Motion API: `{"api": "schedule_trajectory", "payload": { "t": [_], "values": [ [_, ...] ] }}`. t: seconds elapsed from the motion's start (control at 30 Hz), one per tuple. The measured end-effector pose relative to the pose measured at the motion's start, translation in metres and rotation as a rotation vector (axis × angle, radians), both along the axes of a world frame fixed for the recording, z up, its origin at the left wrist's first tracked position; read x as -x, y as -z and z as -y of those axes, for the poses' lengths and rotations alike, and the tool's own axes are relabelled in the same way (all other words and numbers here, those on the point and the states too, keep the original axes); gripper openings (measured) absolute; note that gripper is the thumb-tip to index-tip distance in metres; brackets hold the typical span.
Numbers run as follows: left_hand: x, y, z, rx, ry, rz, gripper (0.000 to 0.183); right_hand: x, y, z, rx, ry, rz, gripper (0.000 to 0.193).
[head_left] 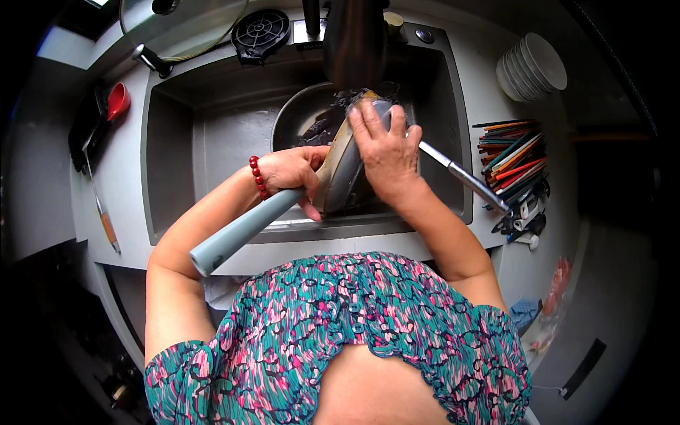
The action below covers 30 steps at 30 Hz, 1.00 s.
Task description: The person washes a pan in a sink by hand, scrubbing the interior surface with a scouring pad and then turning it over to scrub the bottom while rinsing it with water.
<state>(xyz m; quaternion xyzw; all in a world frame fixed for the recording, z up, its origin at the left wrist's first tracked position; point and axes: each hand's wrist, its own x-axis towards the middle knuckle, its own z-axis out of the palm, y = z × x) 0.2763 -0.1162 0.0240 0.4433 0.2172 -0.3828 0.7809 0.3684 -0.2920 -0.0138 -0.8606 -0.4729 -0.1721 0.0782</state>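
A frying pan (346, 173) with a long pale blue handle (244, 232) is tilted up on its side over the sink. My left hand (292, 172), a red bead bracelet at its wrist, is closed around the pan where the handle joins it. Against the pan's upper part lies my right hand (386, 149), its fingers spread; whatever is under the palm is hidden. A wide round metal pan (287, 120) with wet dark patches sits in the sink behind. A silver handle (464, 177) juts out past my right hand over the sink's right edge.
The dark sink (170, 142) has a black faucet (354, 42) close above the pan. On the left counter lie a red ladle (118, 101) and a wooden-ended utensil (108, 230). Stacked white bowls (528, 67) and many-coloured chopsticks (513, 156) stand right; a glass lid (188, 49) rests behind.
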Motion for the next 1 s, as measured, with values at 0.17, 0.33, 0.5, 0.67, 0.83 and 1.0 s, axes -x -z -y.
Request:
{"api": "schedule_trajectory", "payload": {
  "t": [0.17,0.33,0.5,0.67,0.83,1.0],
  "values": [
    [-0.007,0.011,0.002,-0.072,-0.01,0.019,0.062,0.033,0.001,0.013,0.026,-0.143,0.088,0.042],
    [-0.004,0.011,0.009,-0.034,-0.087,0.004,0.054,0.021,0.0,0.005,0.057,-0.082,0.052,0.044],
    [-0.011,0.029,0.014,-0.024,-0.012,0.043,0.065,0.002,0.0,0.003,0.129,-0.017,0.114,0.043],
    [-0.011,0.029,0.021,0.034,-0.059,0.036,0.064,0.025,0.011,0.015,0.003,-0.137,0.128,0.04],
    [-0.017,0.026,0.04,-0.033,-0.058,0.092,0.067,-0.016,0.005,0.006,0.169,0.072,0.058,0.048],
    [-0.017,0.031,0.041,-0.082,-0.02,0.045,0.062,0.017,0.006,0.037,0.116,-0.073,0.132,0.045]
  ]
}}
